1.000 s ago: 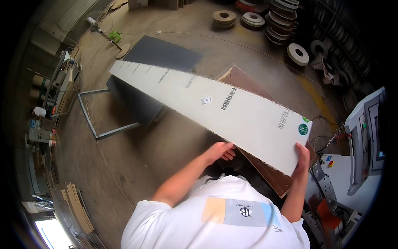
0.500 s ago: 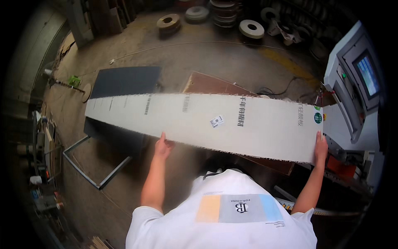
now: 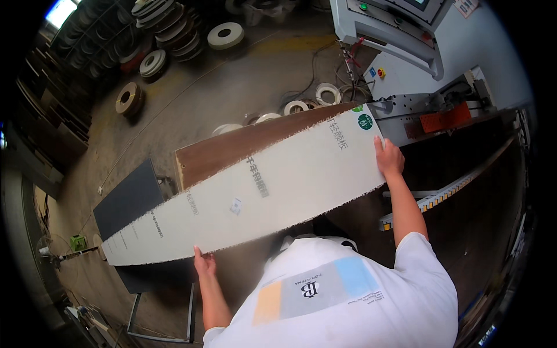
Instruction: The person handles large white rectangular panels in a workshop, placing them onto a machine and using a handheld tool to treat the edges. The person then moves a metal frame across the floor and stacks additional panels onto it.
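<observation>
I carry a long white panel (image 3: 249, 197) with a rough, chipped near edge, level in front of my chest. My left hand (image 3: 204, 264) grips its near edge around the middle. My right hand (image 3: 389, 158) holds the panel's right end, beside a small green round sticker (image 3: 365, 122). The panel's left end reaches out over a dark grey board (image 3: 129, 200). Under its far side lies a brown wood-grain panel (image 3: 243, 145). My white shirt fills the lower middle of the view.
A grey machine (image 3: 406, 35) with a control panel stands at the upper right, with a roller rail (image 3: 447, 191) beside it. Rolls of edge banding (image 3: 225, 35) lie on the concrete floor. A metal frame stand (image 3: 162, 313) is at lower left.
The view has swung to the right, bringing the grey machine close. The panel has turned with me, its right end now near the machine. Both hands keep their hold.
</observation>
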`<action>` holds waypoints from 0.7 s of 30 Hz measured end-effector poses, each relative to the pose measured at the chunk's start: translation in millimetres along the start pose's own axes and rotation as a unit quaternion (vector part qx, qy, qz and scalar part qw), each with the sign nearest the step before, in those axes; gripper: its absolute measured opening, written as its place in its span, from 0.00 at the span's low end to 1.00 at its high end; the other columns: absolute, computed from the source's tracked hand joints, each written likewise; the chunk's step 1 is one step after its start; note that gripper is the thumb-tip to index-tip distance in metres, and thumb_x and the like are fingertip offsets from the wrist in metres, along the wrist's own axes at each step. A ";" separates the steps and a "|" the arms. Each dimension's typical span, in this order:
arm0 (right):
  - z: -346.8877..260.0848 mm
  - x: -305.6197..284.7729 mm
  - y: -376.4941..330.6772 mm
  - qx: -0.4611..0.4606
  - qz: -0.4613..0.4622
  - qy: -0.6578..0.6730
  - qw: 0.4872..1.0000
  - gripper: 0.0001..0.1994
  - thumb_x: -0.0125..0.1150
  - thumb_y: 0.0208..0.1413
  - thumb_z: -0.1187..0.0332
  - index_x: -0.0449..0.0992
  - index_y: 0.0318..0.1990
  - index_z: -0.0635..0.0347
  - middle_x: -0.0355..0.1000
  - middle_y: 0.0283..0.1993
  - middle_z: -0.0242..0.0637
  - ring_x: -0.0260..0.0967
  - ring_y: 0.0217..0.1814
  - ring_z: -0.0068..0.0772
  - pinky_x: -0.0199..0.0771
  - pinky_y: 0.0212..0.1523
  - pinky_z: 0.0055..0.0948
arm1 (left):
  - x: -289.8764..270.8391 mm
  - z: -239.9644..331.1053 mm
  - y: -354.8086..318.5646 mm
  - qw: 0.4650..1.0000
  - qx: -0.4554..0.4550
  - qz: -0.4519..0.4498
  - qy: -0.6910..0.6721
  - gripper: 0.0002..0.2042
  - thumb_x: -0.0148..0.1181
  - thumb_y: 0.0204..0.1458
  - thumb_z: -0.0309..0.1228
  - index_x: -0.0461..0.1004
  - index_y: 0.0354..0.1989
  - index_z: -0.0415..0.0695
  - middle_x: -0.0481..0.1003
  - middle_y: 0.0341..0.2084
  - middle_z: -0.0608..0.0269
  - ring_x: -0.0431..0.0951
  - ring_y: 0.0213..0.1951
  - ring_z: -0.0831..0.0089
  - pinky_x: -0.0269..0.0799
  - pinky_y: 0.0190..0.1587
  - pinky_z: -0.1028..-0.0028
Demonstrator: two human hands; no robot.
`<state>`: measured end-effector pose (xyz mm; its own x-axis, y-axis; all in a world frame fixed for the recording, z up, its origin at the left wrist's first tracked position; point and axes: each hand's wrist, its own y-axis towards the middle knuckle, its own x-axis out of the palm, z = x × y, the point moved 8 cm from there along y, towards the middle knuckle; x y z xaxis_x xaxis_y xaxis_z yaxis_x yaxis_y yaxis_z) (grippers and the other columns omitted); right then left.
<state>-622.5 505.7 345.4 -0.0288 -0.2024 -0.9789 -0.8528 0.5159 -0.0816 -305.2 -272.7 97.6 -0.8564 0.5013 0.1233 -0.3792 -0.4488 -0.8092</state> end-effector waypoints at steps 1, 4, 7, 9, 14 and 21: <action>9.3 -0.9 -1.2 0.003 0.004 0.001 1.000 0.33 0.43 0.71 0.35 0.79 0.42 0.59 0.81 0.45 0.59 0.77 0.51 0.69 0.76 0.52 0.61 | 6.1 -2.9 -3.2 1.000 -0.002 -0.002 0.000 0.21 0.61 0.68 0.53 0.76 0.58 0.50 0.80 0.45 0.67 0.78 0.41 0.72 0.74 0.37 0.71; 46.0 -1.5 -1.6 0.020 0.010 0.010 1.000 0.33 0.43 0.71 0.35 0.79 0.41 0.60 0.81 0.44 0.59 0.77 0.51 0.69 0.76 0.51 0.61 | 22.5 -15.8 -20.5 1.000 -0.005 -0.009 0.023 0.22 0.61 0.68 0.53 0.76 0.57 0.49 0.80 0.44 0.67 0.78 0.40 0.72 0.73 0.35 0.73; 101.2 5.2 5.4 0.036 0.016 0.000 0.999 0.33 0.43 0.71 0.35 0.79 0.41 0.59 0.81 0.44 0.58 0.77 0.51 0.68 0.76 0.51 0.61 | 46.9 -32.7 -42.9 0.998 -0.006 -0.028 0.049 0.21 0.61 0.68 0.53 0.76 0.56 0.49 0.81 0.43 0.68 0.79 0.39 0.73 0.73 0.35 0.73; 133.8 7.6 8.7 0.054 0.013 -0.007 0.998 0.33 0.42 0.71 0.34 0.79 0.41 0.59 0.81 0.44 0.57 0.77 0.51 0.67 0.76 0.51 0.61 | 63.6 -47.2 -56.0 0.997 -0.006 -0.048 0.067 0.21 0.60 0.69 0.53 0.76 0.56 0.50 0.81 0.42 0.68 0.79 0.38 0.73 0.73 0.35 0.73; 221.7 18.5 19.2 0.097 0.012 0.000 0.995 0.34 0.39 0.72 0.34 0.80 0.41 0.57 0.82 0.46 0.55 0.77 0.52 0.66 0.76 0.52 0.60 | 109.3 -80.8 -93.8 0.990 -0.016 -0.053 0.132 0.21 0.59 0.69 0.53 0.76 0.55 0.49 0.81 0.42 0.67 0.80 0.38 0.71 0.75 0.35 0.71; 337.7 39.4 64.5 0.140 0.004 -0.020 0.990 0.35 0.35 0.74 0.34 0.80 0.42 0.55 0.82 0.47 0.52 0.78 0.53 0.64 0.76 0.54 0.58 | 189.8 -116.8 -146.4 0.798 -0.046 -0.187 0.570 0.19 0.62 0.68 0.48 0.79 0.37 0.43 0.79 0.26 0.63 0.82 0.33 0.70 0.75 0.34 0.68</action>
<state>-502.5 812.1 238.2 -0.0091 -0.1672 -0.9859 -0.6740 0.7293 -0.1175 -371.4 -25.5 172.4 0.2074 0.9588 -0.1939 -0.4611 -0.0790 -0.8838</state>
